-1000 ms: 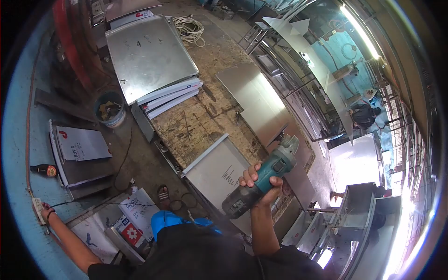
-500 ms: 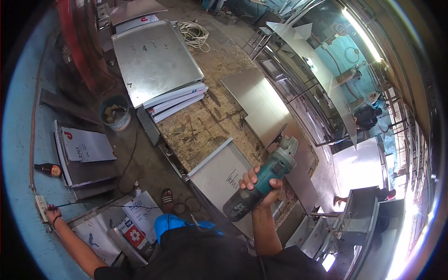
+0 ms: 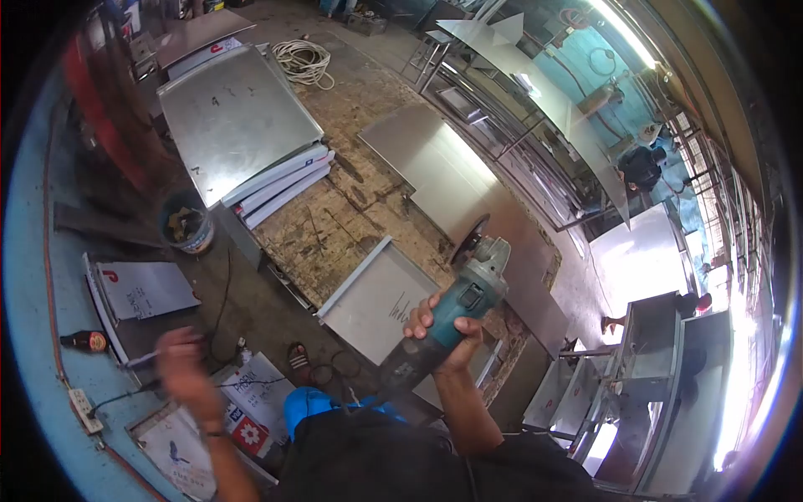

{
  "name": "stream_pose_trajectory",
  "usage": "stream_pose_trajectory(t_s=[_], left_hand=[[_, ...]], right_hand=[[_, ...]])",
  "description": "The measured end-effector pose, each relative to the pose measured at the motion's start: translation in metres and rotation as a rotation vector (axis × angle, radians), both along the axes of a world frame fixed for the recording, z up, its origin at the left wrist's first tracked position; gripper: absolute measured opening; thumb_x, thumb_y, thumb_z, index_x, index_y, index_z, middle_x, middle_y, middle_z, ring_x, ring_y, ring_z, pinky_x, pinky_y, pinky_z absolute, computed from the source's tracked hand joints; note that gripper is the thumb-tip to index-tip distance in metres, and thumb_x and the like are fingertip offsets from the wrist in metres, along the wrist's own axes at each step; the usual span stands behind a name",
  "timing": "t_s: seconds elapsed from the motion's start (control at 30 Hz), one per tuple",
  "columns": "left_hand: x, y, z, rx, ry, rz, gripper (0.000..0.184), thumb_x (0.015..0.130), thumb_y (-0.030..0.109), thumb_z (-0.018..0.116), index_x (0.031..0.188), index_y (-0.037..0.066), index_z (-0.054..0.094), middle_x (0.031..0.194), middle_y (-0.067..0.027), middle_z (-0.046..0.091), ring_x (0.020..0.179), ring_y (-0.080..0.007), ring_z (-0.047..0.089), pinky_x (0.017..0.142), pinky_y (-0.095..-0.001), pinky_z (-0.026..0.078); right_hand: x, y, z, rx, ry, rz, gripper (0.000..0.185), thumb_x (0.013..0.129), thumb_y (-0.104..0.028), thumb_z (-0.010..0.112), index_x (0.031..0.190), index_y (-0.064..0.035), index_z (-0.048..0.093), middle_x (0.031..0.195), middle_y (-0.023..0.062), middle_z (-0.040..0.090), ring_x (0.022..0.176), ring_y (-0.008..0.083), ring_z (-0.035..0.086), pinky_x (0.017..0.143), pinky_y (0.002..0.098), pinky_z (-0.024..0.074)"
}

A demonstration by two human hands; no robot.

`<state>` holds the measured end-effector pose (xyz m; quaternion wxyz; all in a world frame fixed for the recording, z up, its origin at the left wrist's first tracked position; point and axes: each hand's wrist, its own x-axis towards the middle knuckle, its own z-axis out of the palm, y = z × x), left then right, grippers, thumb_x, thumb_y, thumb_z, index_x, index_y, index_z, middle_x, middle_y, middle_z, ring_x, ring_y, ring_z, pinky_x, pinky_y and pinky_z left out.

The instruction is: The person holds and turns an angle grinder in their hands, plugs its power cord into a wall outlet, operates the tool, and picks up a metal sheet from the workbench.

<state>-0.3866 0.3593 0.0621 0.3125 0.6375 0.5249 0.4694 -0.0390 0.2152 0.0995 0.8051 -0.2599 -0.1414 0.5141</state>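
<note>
My right hand (image 3: pixel 445 333) is wrapped round a teal and black angle grinder (image 3: pixel 458 309), its grey head pointing up and away from me. The grinder's disc (image 3: pixel 471 236) shows above the wooden worktable (image 3: pixel 293 251). Below the grinder, a shallow metal tray (image 3: pixel 368 314) with black handwriting lies at the table's near edge. My left hand (image 3: pixel 186 372) is in the air at the left, smeared by motion, so its fingers cannot be made out. Farther left, a white power strip (image 3: pixel 85 410) is fixed to the blue wall, with a black cord running from it.
A stack of metal sheets (image 3: pixel 242 117) and a coil of pale hose (image 3: pixel 303 63) lie on the table's far part. A large sheet (image 3: pixel 435 171) covers its right side. A bucket (image 3: pixel 187 224) and a brown bottle (image 3: pixel 84 340) are at left. Another person (image 3: pixel 642 167) is at far right.
My left hand has come away from the power strip, moving right and toward the middle. The view has shifted slightly. The grinder stays in my right hand.
</note>
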Motion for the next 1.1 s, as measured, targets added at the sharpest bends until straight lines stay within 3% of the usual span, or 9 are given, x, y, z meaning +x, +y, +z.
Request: stream_pose_trajectory(t_s=[0.03, 0.07, 0.13, 0.23, 0.33, 0.57, 0.67, 0.83, 1.1], left_hand=[[0.053, -0.019, 0.005, 0.068, -0.216, -0.449, 0.034, 0.083, 0.019, 0.065, 0.113, 0.004, 0.065, 0.11, -0.0117, 0.063, 0.102, -0.0247, 0.059, 0.088, -0.0362, 0.047], [0.101, -0.043, 0.031, 0.172, -0.05, -0.638, 0.052, 0.07, 0.019, 0.077, 0.119, 0.009, 0.065, 0.114, -0.0109, 0.062, 0.102, -0.0273, 0.06, 0.088, -0.0382, 0.046], [0.165, -0.061, 0.079, 0.405, 0.056, -0.965, 0.067, 0.066, 0.028, 0.08, 0.129, 0.016, 0.062, 0.121, -0.0087, 0.059, 0.105, -0.0282, 0.057, 0.089, -0.0397, 0.044], [0.219, -0.077, 0.096, 0.477, 0.087, -0.952, 0.065, 0.074, 0.029, 0.076, 0.135, 0.017, 0.057, 0.12, -0.0094, 0.058, 0.101, -0.0283, 0.057, 0.086, -0.0398, 0.045], [0.244, -0.084, 0.098, 0.515, 0.043, -0.929, 0.05, 0.083, 0.023, 0.066, 0.131, 0.012, 0.06, 0.113, -0.0109, 0.059, 0.09, -0.0282, 0.057, 0.08, -0.0396, 0.047], [0.263, -0.11, 0.095, 0.583, 0.005, -0.957, 0.044, 0.08, 0.017, 0.069, 0.123, 0.008, 0.062, 0.108, -0.0108, 0.061, 0.086, -0.0286, 0.058, 0.075, -0.0392, 0.049], [0.261, -0.121, 0.09, 0.553, 0.027, -1.007, 0.047, 0.081, 0.019, 0.069, 0.126, 0.007, 0.061, 0.113, -0.0111, 0.061, 0.091, -0.0286, 0.059, 0.077, -0.039, 0.05], [0.247, -0.143, 0.086, 0.61, 0.123, -1.004, 0.058, 0.08, 0.026, 0.072, 0.133, 0.006, 0.059, 0.128, -0.0117, 0.059, 0.101, -0.0286, 0.059, 0.085, -0.039, 0.049], [0.244, -0.159, 0.092, 0.588, 0.204, -1.069, 0.063, 0.08, 0.032, 0.071, 0.136, 0.007, 0.056, 0.129, -0.0099, 0.056, 0.106, -0.0285, 0.056, 0.086, -0.0404, 0.046]], right_hand=[[-0.001, -0.001, -0.001, -0.005, 0.001, 0.016, 0.048, 0.071, -0.031, 0.064, 0.106, 0.0002, 0.052, 0.081, 0.013, 0.054, 0.074, 0.0267, 0.058, 0.075, 0.0448, 0.0492], [-0.003, -0.002, -0.001, -0.003, -0.014, 0.016, 0.048, 0.071, -0.032, 0.063, 0.105, -0.0004, 0.052, 0.081, 0.0128, 0.054, 0.073, 0.0265, 0.058, 0.075, 0.0446, 0.0493], [-0.006, -0.009, -0.006, 0.011, -0.022, 0.009, 0.048, 0.072, -0.033, 0.063, 0.105, -0.001, 0.052, 0.081, 0.0125, 0.054, 0.073, 0.0264, 0.058, 0.074, 0.0444, 0.0494], [-0.002, -0.03, -0.013, 0.087, -0.034, 0.056, 0.053, 0.073, -0.036, 0.061, 0.111, -0.0008, 0.053, 0.089, 0.0119, 0.057, 0.083, 0.028, 0.06, 0.081, 0.0432, 0.0498], [-0.004, -0.049, -0.014, 0.072, -0.184, -0.015, 0.063, 0.083, -0.044, 0.05, 0.135, -0.0077, 0.044, 0.13, 0.0115, 0.049, 0.127, 0.0283, 0.047, 0.108, 0.0425, 0.0386], [-0.004, -0.083, -0.019, -0.013, -0.067, -0.123, 0.064, 0.087, -0.047, 0.044, 0.137, -0.0065, 0.043, 0.133, 0.0118, 0.049, 0.129, 0.0285, 0.046, 0.109, 0.0417, 0.0377], [-0.007, -0.094, -0.015, -0.159, 0.057, -0.227, 0.067, 0.078, -0.033, 0.056, 0.135, 0.0004, 0.044, 0.122, 0.0165, 0.056, 0.116, 0.0301, 0.057, 0.1, 0.0397, 0.0478], [0.008, -0.108, -0.017, 0.132, 0.075, -0.058, 0.064, 0.074, -0.029, 0.058, 0.129, 0.0011, 0.046, 0.114, 0.018, 0.058, 0.104, 0.029, 0.062, 0.093, 0.0379, 0.0513], [-0.001, -0.135, -0.022, 0.079, 0.108, -0.062, 0.061, 0.074, -0.025, 0.054, 0.129, 0.0019, 0.046, 0.11, 0.0184, 0.059, 0.103, 0.029, 0.062, 0.092, 0.038, 0.0512]])
